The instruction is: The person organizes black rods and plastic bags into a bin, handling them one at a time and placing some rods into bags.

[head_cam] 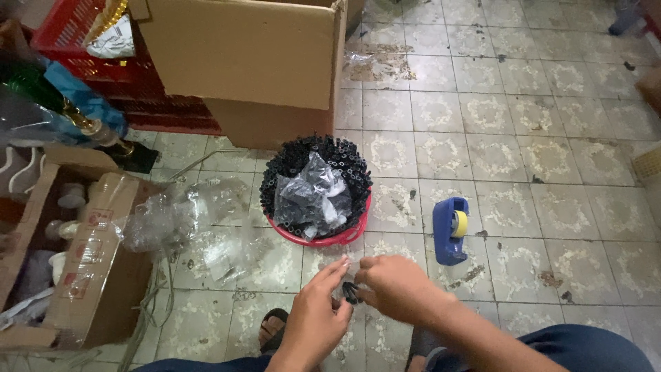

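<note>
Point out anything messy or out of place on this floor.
Crumpled clear plastic wrap lies loose on the tiled floor left of the red basin of black tubes. The tiles are stained, most near the large cardboard box.

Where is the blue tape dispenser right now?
The blue tape dispenser sits on the tiled floor, right of the red basket of black tubes and just beyond the person's right hand.

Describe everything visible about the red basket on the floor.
The red basket is round, looks like plastic, and stands upright on the tiled floor, in front of a cardboard box. It is packed with black tubes standing on end, and a clear plastic bag of small dark pieces lies on top of them. Only its front rim shows. Neither hand touches it; a blue tape dispenser lies apart, to the picture's right.
</note>
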